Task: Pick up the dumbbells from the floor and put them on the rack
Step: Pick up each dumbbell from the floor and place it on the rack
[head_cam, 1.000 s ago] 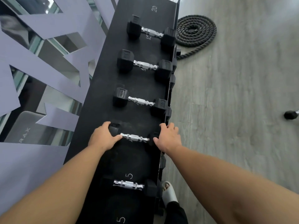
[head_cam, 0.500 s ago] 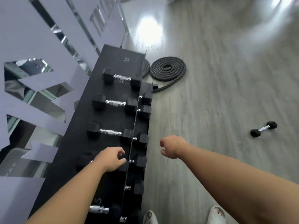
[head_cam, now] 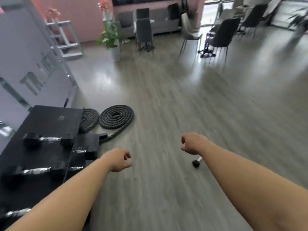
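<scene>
Hanging empty over the floor, both hands: left hand & right hand, fingers loosely curled. Hex dumbbell on floor, center-right, partly behind right forearm. Dumbbell rack lower left w/ others.

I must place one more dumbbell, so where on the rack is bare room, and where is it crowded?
The rack top is bare at its far end, between the farthest racked dumbbell and the coiled rope. Nearer rows are occupied. Both hands hold nothing.
</scene>
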